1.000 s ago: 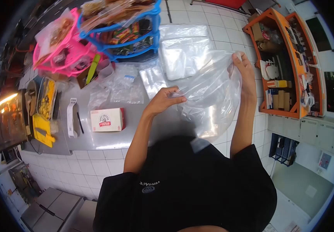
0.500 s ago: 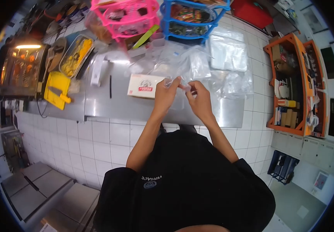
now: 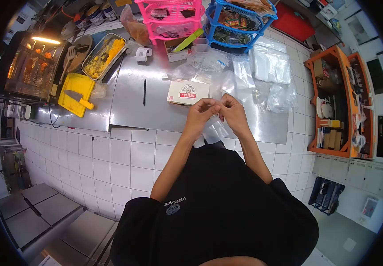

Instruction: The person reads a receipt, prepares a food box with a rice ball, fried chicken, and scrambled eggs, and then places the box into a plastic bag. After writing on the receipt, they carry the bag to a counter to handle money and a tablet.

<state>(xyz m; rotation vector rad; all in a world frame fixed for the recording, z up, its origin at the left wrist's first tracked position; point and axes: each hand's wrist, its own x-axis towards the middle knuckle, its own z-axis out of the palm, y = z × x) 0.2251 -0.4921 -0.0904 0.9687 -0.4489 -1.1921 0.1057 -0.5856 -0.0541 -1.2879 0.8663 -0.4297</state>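
Two-handed, pinching a clear plastic bag [image 3: 215, 130].
Holding left hand [image 3: 199, 116] against right hand [image 3: 234, 114] with curled fingers.

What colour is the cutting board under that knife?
The cutting board is yellow; it shows best in the head view.

Pink rack [image 3: 172, 19], top cut off

At centre, the table [image 3: 131, 104] shows smooth, glossy metal. The box [image 3: 188, 91] is matt paper card; the bags [image 3: 271, 64] right of it are shiny, wrinkled clear plastic. Low centre, the shirt [image 3: 218, 208] is matt black cloth.
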